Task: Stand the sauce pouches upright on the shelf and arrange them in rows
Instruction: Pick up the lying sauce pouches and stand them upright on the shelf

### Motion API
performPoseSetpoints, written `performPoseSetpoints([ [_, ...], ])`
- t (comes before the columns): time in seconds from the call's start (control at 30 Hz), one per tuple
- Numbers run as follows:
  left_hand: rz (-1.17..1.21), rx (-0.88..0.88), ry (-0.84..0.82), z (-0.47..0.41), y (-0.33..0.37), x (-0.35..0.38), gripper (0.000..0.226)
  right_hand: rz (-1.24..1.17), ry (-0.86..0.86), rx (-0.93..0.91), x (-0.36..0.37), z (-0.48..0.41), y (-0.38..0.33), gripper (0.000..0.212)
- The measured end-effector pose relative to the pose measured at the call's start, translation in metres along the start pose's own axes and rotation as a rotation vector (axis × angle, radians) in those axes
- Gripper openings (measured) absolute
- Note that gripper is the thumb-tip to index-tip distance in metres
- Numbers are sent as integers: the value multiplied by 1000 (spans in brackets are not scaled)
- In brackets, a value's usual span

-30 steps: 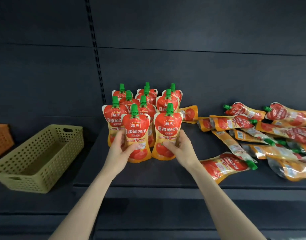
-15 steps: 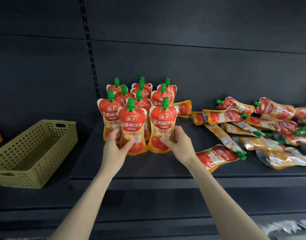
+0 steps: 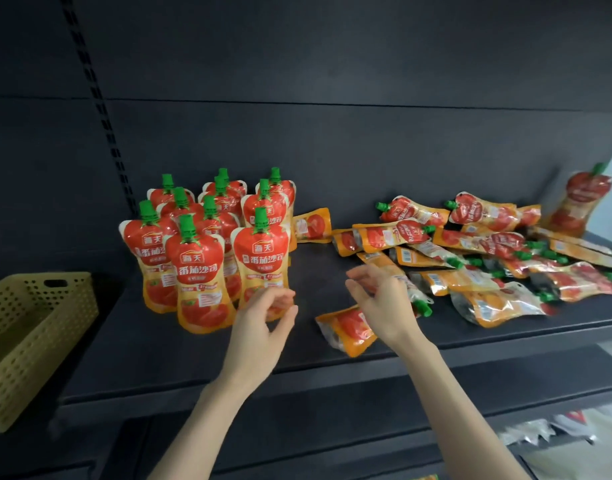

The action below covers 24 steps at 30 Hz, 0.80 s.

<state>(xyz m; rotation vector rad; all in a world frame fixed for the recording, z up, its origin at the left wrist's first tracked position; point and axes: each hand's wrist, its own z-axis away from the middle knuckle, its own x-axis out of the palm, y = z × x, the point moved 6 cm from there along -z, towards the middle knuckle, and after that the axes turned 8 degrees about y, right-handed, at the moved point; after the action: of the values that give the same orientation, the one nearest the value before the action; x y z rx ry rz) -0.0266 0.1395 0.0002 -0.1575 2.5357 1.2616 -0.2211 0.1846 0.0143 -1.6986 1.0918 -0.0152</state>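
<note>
Several red-and-orange sauce pouches with green caps stand upright in rows (image 3: pixel 200 268) at the left of the dark shelf (image 3: pixel 193 362). A heap of the same pouches (image 3: pixel 488 258) lies flat on the right. One lone pouch (image 3: pixel 349 329) lies near the shelf's front, under my right hand (image 3: pixel 380 303), which hovers over it with fingers apart, holding nothing. My left hand (image 3: pixel 263 327) is open just in front of the right front standing pouch (image 3: pixel 261 258), not gripping it. One pouch (image 3: pixel 583 202) leans upright at the far right.
A yellow-green perforated basket (image 3: pixel 31 337) sits on the neighbouring shelf at the left. A lower shelf below holds some silvery packets (image 3: pixel 540 431) at the right. The dark back panel rises behind the pouches.
Both hands have let go of the two front standing pouches and moved right; my right hand now hovers over the lone lying pouch. The view has swung right.
</note>
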Motion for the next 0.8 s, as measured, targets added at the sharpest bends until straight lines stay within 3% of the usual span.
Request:
performPoseSetpoints([
  [0.17,-44,13,-72,-39,5,73,17,36,18,-11,-28,-48,41,14],
  [0.37,-138,-102,55,-99,-23,149,18,76,-77,-56,-35,-122,94,13],
  [0.63,-280,-439,88,-155,-65,190,53,202,-232,-107,-30,-204,144,29],
  [0.8,-423,-548,67,-169,-64,205,73,366,-321,-98,-14,-221,158,50],
])
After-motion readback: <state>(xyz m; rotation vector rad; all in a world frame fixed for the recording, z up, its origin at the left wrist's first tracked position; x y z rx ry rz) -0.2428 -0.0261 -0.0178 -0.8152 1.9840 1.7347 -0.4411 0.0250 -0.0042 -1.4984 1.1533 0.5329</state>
